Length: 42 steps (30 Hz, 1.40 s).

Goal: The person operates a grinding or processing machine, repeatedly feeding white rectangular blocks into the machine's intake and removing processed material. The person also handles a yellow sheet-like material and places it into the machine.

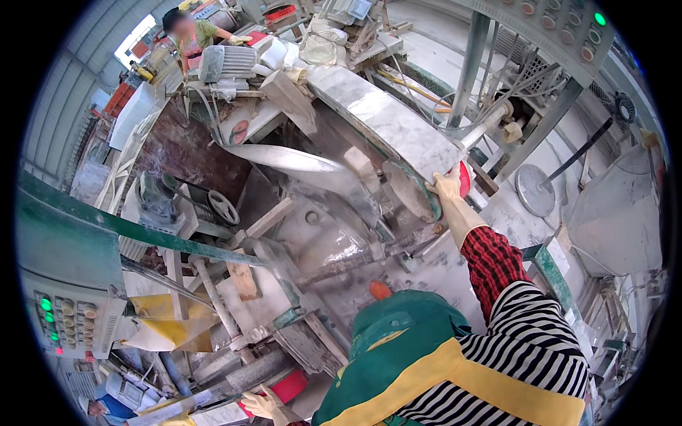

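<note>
My right hand (pixel 449 183), in a pale glove, reaches far forward to the near end of a long, dusty white machine cover (pixel 376 106). Its fingers bend round a red piece (pixel 465 179) there, whose kind I cannot make out. Just left of that hand stands a round grey disc with a green rim (pixel 410 190). Low in the view, my left hand (pixel 263 405), also pale-gloved, lies with fingers apart against a red-sided bar or panel (pixel 290 387). My body, in a green and yellow apron (pixel 405 355), leans between the two.
A control panel with lit green lamps (pixel 71 319) stands at the left, another (pixel 561 28) at the upper right. Wooden beams (pixel 270 216), a handwheel (pixel 222 207) and a green rail (pixel 142 227) crowd the left. A co-worker (pixel 192 39) stands at the far left.
</note>
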Tool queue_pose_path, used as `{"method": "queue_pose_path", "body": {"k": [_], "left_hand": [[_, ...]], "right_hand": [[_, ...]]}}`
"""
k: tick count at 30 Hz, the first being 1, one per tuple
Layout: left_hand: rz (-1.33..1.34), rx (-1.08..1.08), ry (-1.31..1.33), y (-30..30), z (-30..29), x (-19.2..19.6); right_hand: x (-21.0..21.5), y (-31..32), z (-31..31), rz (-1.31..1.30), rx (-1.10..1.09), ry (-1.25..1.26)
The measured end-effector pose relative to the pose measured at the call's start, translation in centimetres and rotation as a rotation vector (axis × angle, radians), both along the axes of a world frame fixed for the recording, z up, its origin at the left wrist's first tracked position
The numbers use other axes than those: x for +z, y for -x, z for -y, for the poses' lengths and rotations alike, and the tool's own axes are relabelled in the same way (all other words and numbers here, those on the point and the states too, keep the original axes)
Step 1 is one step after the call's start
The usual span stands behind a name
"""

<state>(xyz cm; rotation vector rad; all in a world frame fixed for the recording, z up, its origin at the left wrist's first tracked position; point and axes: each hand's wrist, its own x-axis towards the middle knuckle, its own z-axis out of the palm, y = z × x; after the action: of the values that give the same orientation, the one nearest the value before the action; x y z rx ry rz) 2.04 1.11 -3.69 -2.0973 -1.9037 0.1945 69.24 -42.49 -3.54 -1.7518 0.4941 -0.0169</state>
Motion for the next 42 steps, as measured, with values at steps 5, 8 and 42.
{"method": "queue_pose_path", "body": {"k": [5, 8, 42], "left_hand": [[0.012, 0.017, 0.02, -0.4, 0.6, 0.3], [0.019, 0.033, 0.05, -2.4, 1.8, 1.9], [0.181, 0.008, -0.115, -7.1, 7.6, 3.3]], "right_hand": [[0.3, -0.5, 0.5, -0.237, 0.139, 0.25], [0.5, -1.0, 0.1, -0.252, 0.116, 0.193], [-10.4, 17.1, -5.3, -0.587, 0.658, -0.162]]}}
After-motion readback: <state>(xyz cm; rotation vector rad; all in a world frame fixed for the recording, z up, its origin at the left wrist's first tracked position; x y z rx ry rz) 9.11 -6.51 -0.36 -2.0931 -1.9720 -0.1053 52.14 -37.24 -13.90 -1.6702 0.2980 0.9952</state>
